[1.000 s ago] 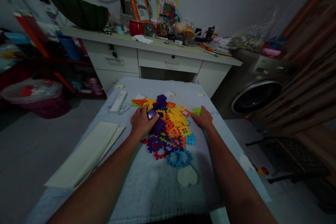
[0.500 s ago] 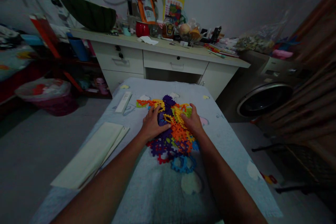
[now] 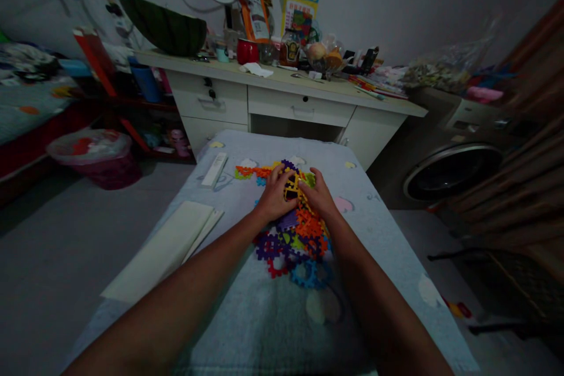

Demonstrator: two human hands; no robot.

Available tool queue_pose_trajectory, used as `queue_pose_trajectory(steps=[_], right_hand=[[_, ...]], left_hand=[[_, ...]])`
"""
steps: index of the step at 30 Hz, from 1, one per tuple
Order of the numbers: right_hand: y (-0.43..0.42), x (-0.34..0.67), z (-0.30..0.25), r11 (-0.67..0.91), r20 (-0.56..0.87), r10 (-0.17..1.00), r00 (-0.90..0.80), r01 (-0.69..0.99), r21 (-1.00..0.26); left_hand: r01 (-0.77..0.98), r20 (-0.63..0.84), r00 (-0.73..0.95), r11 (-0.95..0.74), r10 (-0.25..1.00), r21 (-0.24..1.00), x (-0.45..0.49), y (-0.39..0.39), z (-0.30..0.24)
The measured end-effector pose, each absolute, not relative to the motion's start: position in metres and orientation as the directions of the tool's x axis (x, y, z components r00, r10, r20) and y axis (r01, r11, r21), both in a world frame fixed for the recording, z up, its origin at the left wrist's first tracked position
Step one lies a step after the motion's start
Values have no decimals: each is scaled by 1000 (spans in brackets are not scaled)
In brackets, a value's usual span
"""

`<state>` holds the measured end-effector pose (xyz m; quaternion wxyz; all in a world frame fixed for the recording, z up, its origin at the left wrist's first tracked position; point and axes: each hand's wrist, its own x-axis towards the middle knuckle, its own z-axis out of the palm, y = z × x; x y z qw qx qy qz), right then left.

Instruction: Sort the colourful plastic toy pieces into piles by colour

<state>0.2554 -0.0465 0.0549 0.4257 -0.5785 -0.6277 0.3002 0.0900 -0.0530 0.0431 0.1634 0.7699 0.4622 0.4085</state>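
Note:
Colourful plastic gear pieces lie heaped on the cloth-covered table, with orange gears (image 3: 308, 223), purple gears (image 3: 268, 245) and blue gears (image 3: 305, 273) nearest me. My left hand (image 3: 275, 197) is curled around a yellow gear piece (image 3: 291, 187) with square openings, thumb and fingers on its left side. Close on the right, my right hand (image 3: 321, 195) is closed on more yellow pieces, its thumb pointing towards the left hand's piece. My fingers partly hide the yellow pieces, so I cannot tell whether the two hands' pieces touch.
A folded pale cloth or paper (image 3: 165, 249) and a white narrow box (image 3: 214, 170) lie left on the table (image 3: 388, 282). Behind stands a cluttered white desk (image 3: 273, 91). A washing machine (image 3: 396, 155) is at right, a pink bin (image 3: 99, 161) at left.
My left hand has moved right with the yellow gear piece, closing the gap to my right hand. The purple pieces between the hands are now more covered. The view has shifted slightly.

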Motion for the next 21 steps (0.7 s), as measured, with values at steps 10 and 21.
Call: queue_pose_trajectory(steps=[10,21], right_hand=[[-83,299,91,293,192,948,-253,462,-837],[-134,347,37,293,-52,935,-351,846,-446]], left_hand=[[602,391,457,-601,799,526,43,-82,76],[789,-50,431,-350,901,506,5,-128,42]])
